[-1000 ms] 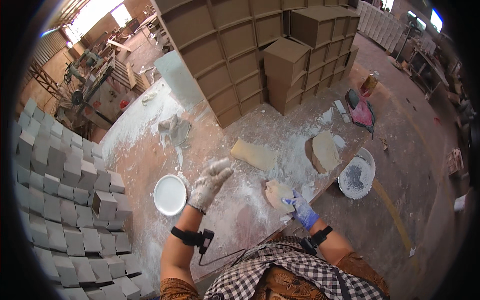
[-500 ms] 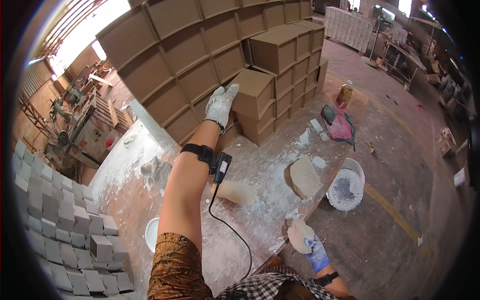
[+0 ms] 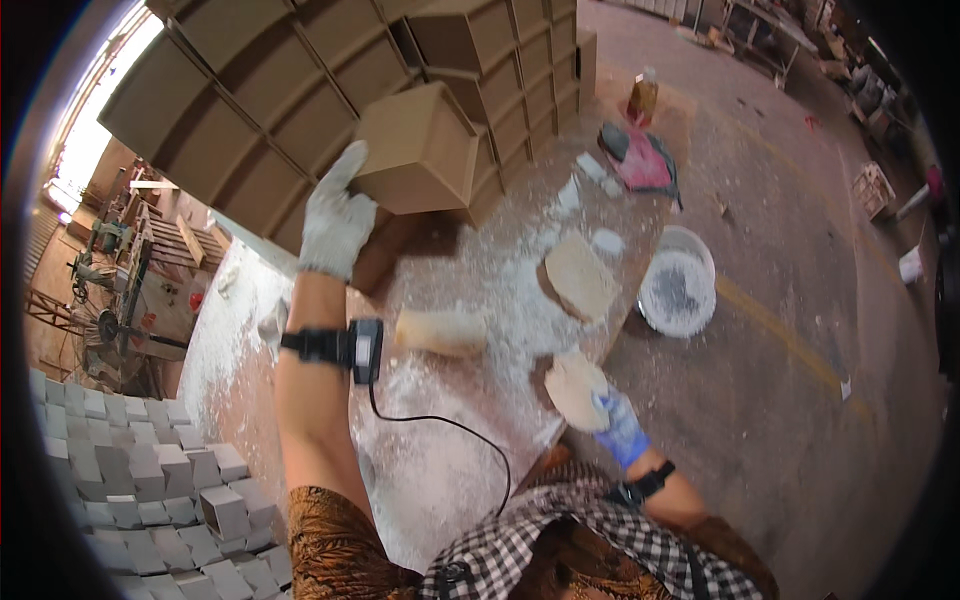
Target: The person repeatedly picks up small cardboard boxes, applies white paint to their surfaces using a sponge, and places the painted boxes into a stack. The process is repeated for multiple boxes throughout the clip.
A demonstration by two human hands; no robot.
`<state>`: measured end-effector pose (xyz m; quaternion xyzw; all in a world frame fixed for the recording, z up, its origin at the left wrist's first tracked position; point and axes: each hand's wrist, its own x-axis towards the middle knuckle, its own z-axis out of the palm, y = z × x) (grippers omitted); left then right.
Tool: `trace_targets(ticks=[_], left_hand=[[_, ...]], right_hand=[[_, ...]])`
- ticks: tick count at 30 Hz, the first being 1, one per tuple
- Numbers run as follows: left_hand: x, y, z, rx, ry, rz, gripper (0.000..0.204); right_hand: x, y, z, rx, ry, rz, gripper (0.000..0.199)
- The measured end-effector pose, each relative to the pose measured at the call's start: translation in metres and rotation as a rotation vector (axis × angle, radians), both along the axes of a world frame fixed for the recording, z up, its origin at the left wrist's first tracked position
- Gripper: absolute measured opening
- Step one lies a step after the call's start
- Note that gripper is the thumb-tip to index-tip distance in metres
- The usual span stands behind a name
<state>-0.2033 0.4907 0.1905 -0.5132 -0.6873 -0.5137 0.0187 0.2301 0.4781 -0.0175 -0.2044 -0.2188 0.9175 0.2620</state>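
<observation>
My left hand (image 3: 338, 220), in a white knit glove, grips the left side of a brown square box (image 3: 405, 130) at the near edge of a tall stack. The box is tilted and pulled out toward me, with a dark shadow beneath it. Its underside and far side are hidden. Down at the right, my right hand (image 3: 622, 430) wears a blue and white glove and has its fingers closed on a pale, rounded, flat pad (image 3: 573, 390), perhaps sponge or foam. This pad is over the table's right edge.
Stacked brown boxes (image 3: 270, 90) rise at the back of the powder-dusted table (image 3: 420, 480). A pale roll (image 3: 440, 332), a pale slab (image 3: 580, 278), a pink and grey cloth (image 3: 640, 160) and a bottle (image 3: 642, 100) lie or stand there. A white bucket (image 3: 678, 285) is right; grey boxes (image 3: 150, 470) pile left.
My left hand has drawn the brown box out of the stack toward me and tilted it. The right hand with the pad has come up slightly. The whole view has shifted.
</observation>
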Motion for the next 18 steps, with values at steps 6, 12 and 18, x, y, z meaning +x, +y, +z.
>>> trace_targets(ticks=[6, 12, 18], left_hand=[[0.131, -0.192, -0.064, 0.075, -0.96, 0.207, 0.026], [0.251, -0.366, -0.131, 0.64, -1.709, 0.602, 0.04], [0.295, -0.435, -0.168, 0.991, -1.55, 0.701, 0.05]], right_hand=[[-0.054, 0.003, 0.051, -0.018, 0.0, 0.207, 0.062], [-0.113, -0.039, 0.046, 0.154, -0.076, 0.604, 0.063], [-0.176, -0.117, 0.064, 0.57, -0.174, 0.962, 0.065]])
